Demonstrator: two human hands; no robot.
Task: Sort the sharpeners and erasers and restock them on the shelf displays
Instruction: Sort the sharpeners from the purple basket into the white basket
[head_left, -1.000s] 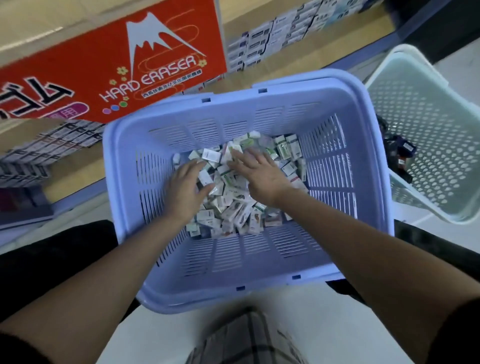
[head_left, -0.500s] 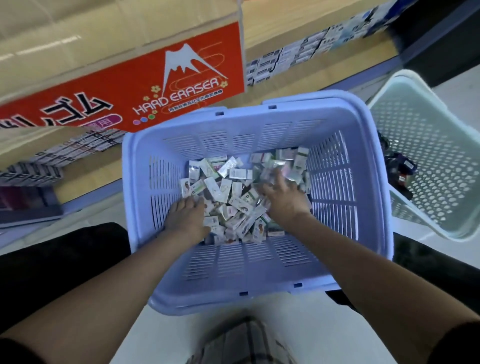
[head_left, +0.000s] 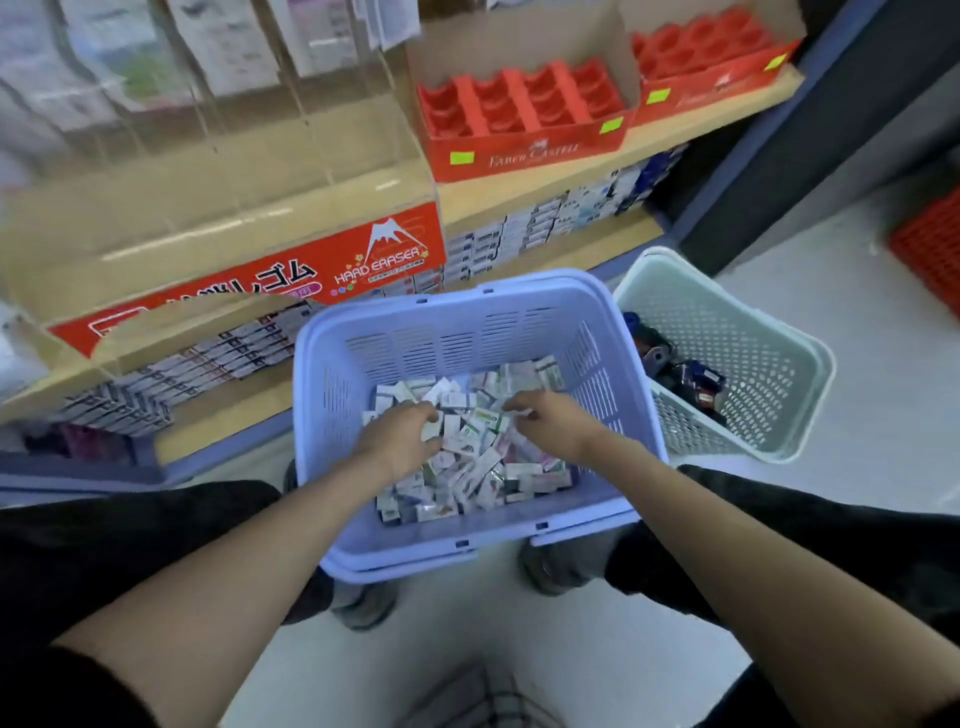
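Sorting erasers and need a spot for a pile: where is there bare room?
Free: pale green basket's right half, beyond the dark items; white floor between the shoes, near side of purple basket. Crowded: eraser pile, under left hand and right hand.

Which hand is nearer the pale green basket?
Right. The right hand is in the blue basket, right side, toward the pale green basket; the left hand is farther left.
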